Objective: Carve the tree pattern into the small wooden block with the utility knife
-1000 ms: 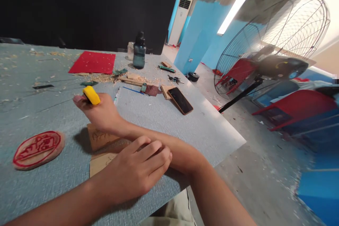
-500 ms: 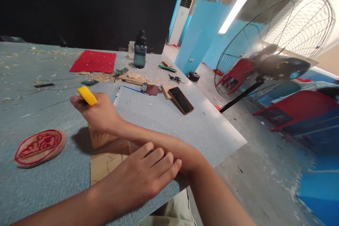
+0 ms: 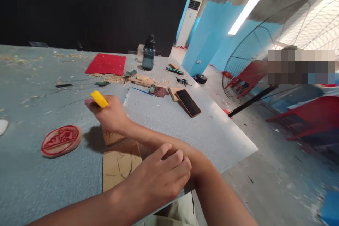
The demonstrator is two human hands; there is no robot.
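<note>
My right hand [image 3: 113, 116] is closed around a yellow-handled tool [image 3: 99, 99]; only its yellow end sticks out above the fist, and the rest is hidden. Across my right forearm lies my left hand [image 3: 162, 174], its fingers bent, a little apart and touching the skin, with nothing seen in it. Under my arms is a pale wooden board [image 3: 115, 169] with dark drawn lines, partly covered. Another marked wooden piece [image 3: 109, 136] shows just below my right hand. To the left rests an oval wood slab [image 3: 61, 141] with a red drawing.
Farther back are a red sheet [image 3: 106, 64], wood shavings, a dark bottle [image 3: 148, 53], a glass jar [image 3: 140, 53] and a green cutter [image 3: 174, 71]. A phone [image 3: 188, 103] leans on a wood block. Beyond the table's right edge stands a large fan [image 3: 251, 102].
The whole view has shifted, so things appear farther right. My left fingers have curled more and moved slightly on the right forearm. The yellow-handled tool is still in my right hand.
</note>
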